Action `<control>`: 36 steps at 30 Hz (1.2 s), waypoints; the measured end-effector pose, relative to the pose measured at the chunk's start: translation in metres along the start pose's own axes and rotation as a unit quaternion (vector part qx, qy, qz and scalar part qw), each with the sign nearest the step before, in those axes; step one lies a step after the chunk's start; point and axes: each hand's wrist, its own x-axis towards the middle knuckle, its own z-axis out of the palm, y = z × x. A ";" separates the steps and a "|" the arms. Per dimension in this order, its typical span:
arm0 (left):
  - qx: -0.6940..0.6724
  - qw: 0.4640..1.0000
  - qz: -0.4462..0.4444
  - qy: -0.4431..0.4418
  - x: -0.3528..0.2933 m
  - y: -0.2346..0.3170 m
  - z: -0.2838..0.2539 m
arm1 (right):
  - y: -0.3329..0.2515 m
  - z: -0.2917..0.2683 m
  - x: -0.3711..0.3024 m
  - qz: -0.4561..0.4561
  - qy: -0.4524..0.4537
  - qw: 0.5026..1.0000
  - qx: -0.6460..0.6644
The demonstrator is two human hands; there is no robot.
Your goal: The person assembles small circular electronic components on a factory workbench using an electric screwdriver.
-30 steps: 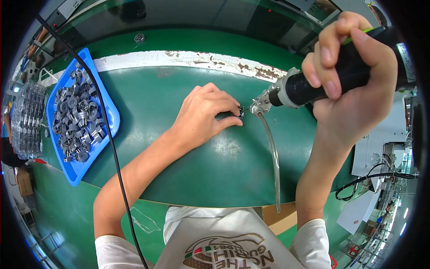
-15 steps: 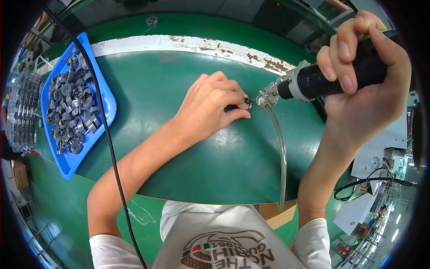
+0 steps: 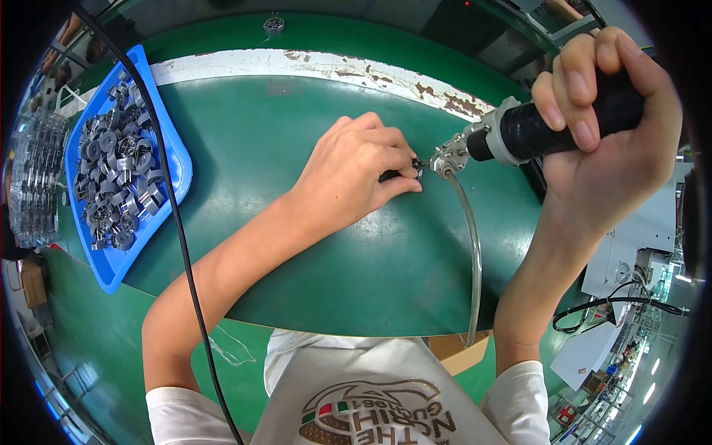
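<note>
The left hand (image 3: 360, 163) pinches a small dark part (image 3: 417, 169) between thumb and fingers, over the middle of the table (image 3: 334, 289), with the part's metal end facing right. The right hand (image 3: 612, 148) is wrapped around the black tool (image 3: 532, 136) on the right, its metal head (image 3: 451, 154) pointing left at the part. Head and part sit just beside each other; whether they touch is too small to tell.

Over the last second both hands shift together. Against the white strip (image 3: 245, 64) on the far side, the left hand comes a little nearer and to the right, and the tool goes with it; the whole view slides too, so some of the drift is the wearer's head. The close pairing of part and head hardly changes, which suggests that the work on this piece is still under way and the aim is being kept.

The tube (image 3: 475, 245) hangs from the head toward the near edge. On the left, the blue tray (image 3: 182, 165) holds a heap of grey pieces (image 3: 119, 163), behind a black cable (image 3: 185, 252).
</note>
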 end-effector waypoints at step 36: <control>-0.061 0.997 0.015 -0.040 0.007 -0.012 -0.016 | -0.001 -0.030 -0.005 -0.040 -0.054 0.993 0.099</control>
